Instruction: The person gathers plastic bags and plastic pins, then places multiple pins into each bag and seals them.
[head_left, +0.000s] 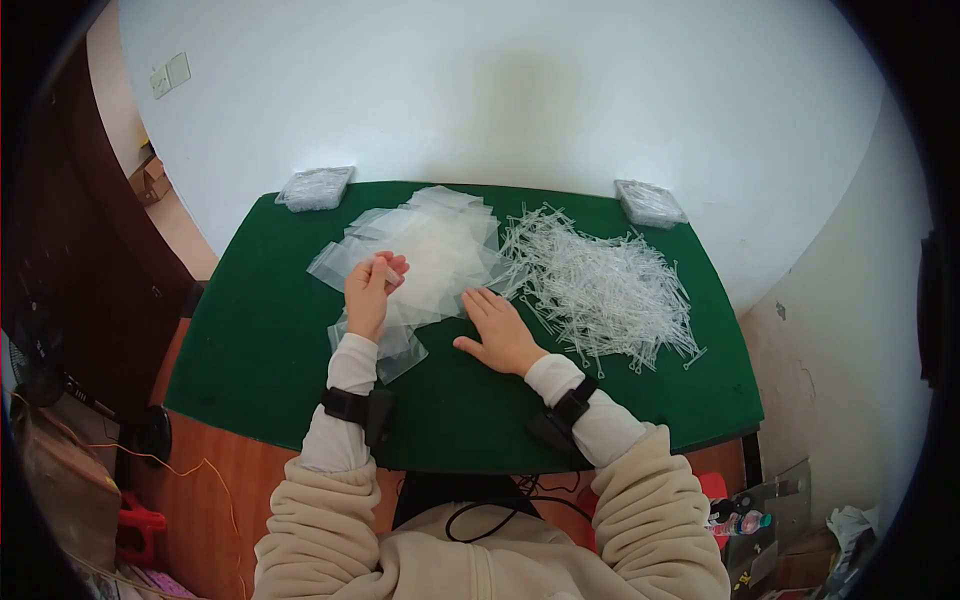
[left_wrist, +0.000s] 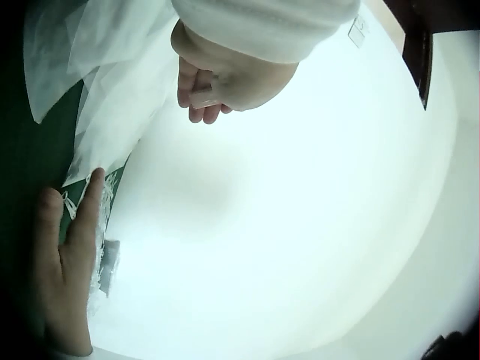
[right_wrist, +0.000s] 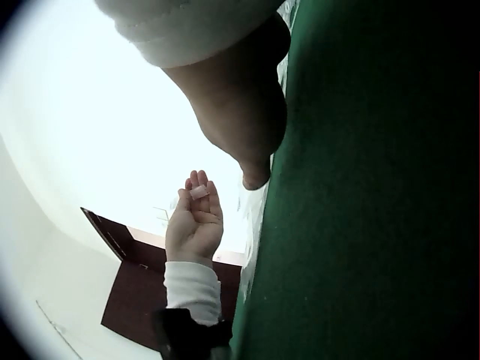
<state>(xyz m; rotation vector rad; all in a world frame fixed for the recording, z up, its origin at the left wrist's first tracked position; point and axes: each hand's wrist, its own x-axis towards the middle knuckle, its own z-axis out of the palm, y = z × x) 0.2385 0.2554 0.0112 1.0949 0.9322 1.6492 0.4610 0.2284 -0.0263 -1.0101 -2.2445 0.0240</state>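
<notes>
My left hand [head_left: 372, 292] is raised over the spread of clear zip bags [head_left: 440, 245], palm turned inward and fingers bent. Between its thumb and fingers it holds a small whitish, see-through rectangular piece [right_wrist: 199, 192], also visible in the left wrist view [left_wrist: 202, 98]. What that piece is, I cannot tell. Flat and palm down, my right hand [head_left: 502, 335] rests at the near right edge of the bags, fingers straight and thumb spread. Just right of it lies a heap of thin clear plastic sticks [head_left: 610, 290] with looped ends.
A green-covered table [head_left: 250, 350] stands against a white wall [head_left: 520, 90]. One wrapped clear package [head_left: 316, 189] sits at its back left corner, another package [head_left: 650, 203] at the back right. A dark fan [head_left: 38, 340] is off to the left.
</notes>
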